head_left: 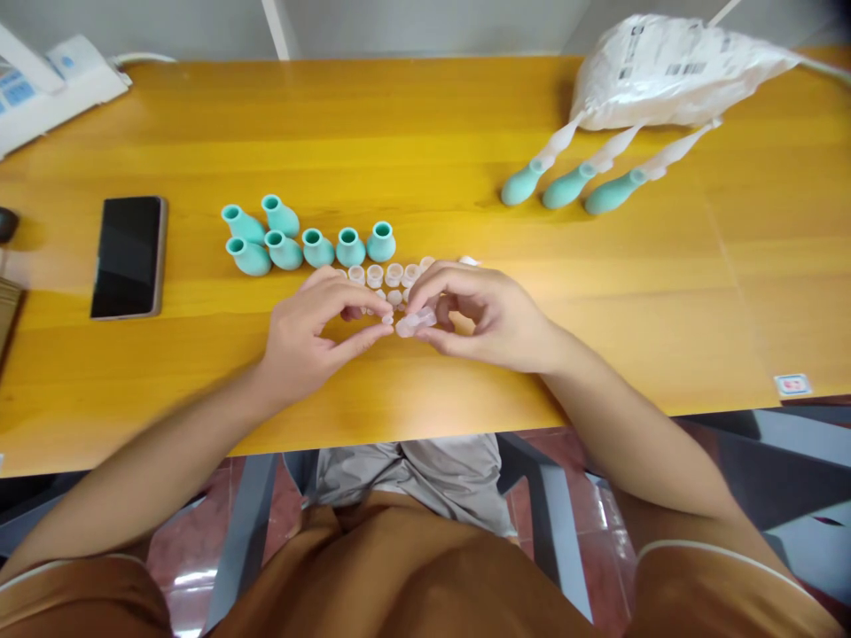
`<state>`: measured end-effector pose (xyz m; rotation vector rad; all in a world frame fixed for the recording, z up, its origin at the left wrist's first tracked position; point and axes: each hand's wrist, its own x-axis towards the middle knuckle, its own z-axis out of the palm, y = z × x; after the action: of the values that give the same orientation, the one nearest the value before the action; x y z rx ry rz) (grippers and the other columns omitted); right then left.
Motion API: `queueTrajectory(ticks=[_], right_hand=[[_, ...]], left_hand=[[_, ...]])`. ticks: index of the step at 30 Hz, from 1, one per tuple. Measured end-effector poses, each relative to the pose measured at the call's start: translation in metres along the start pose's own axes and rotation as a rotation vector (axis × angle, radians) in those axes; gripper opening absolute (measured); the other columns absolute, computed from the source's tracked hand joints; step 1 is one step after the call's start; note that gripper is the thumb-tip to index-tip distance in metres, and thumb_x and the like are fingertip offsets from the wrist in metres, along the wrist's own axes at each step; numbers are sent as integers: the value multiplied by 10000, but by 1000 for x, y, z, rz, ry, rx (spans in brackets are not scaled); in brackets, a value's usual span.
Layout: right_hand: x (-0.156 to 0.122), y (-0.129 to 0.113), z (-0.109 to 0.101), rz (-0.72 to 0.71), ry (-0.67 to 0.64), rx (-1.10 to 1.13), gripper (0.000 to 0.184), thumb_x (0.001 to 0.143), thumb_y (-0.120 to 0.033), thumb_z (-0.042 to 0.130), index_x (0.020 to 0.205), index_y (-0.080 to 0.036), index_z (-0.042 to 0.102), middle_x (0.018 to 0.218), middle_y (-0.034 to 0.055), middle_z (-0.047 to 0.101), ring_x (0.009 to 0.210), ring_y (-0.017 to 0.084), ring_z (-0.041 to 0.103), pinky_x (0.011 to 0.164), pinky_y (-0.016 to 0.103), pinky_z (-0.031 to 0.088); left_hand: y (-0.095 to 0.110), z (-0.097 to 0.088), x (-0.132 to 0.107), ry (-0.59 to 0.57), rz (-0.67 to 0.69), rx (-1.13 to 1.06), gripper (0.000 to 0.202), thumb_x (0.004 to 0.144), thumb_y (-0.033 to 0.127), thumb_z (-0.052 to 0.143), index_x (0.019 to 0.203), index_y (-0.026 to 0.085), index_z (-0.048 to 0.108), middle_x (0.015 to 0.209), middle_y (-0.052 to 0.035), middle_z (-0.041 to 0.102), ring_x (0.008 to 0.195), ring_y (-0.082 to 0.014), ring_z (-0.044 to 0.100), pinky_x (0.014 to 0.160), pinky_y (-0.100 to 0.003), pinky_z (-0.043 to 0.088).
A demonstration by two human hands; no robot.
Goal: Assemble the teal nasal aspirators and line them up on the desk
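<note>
My right hand (488,315) pinches a small clear plastic cap (416,322) just above the yellow table (425,159). My left hand (319,332) is closed in a pinch, its fingertips meeting the same cap from the left. Behind the hands lies a cluster of several more clear caps (392,275). Further back stands a group of several teal rubber bulbs (302,237), mouths up.
A black phone (128,257) lies at the left. Three teal bulbs in clear wrappers (572,182) lie at the back right beside a white plastic bag (665,71). A white device (46,84) sits at the back left corner. A small sticker (792,385) is near the front right edge.
</note>
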<state>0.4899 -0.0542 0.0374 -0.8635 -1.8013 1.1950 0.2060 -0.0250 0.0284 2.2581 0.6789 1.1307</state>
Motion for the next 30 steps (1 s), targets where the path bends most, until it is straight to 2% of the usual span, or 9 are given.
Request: queueTrajectory(ticks=[4, 10, 21, 26, 30], right_hand=[[1, 0, 6, 3, -21, -53, 81, 1082, -294, 878, 1139, -281, 821, 1068, 45, 853, 903, 198, 773, 701, 303, 643], [0, -3, 10, -14, -19, -47, 90, 1085, -299, 886, 1135, -275, 814, 1072, 47, 852, 859, 181, 747, 632, 277, 583], [-2, 4, 13, 3, -12, -40, 123, 1076, -326, 906, 1151, -286, 816, 1092, 47, 810, 882, 189, 764, 664, 285, 617], [-1, 3, 13, -3, -14, -53, 113, 1087, -323, 900, 1157, -280, 822, 1070, 39, 806, 842, 176, 748, 668, 287, 608], [-2, 3, 13, -27, -19, -60, 115, 1093, -308, 903, 1165, -267, 823, 1077, 42, 808, 854, 172, 760, 705, 289, 623]], left_hand=[[1, 1, -1, -5, -4, 4, 47, 1173, 329, 878, 1163, 287, 859, 1069, -5, 927, 890, -195, 790, 903, -421, 650], [1, -3, -4, -47, -17, 75, 165, 1202, 459, 843, 1166, 310, 903, 1077, -22, 937, 944, -229, 842, 972, -476, 670], [2, -2, 0, -60, 29, 16, 75, 1192, 316, 856, 1231, 317, 920, 1141, -27, 931, 1014, -226, 834, 996, -451, 665], [1, -2, -2, -35, 26, 3, 32, 1163, 323, 899, 1167, 303, 924, 1134, -30, 900, 1022, -215, 822, 996, -424, 667], [-2, -2, -3, -25, -13, -41, 90, 1146, 388, 926, 1161, 299, 933, 1116, -33, 856, 1010, -202, 818, 955, -386, 674]])
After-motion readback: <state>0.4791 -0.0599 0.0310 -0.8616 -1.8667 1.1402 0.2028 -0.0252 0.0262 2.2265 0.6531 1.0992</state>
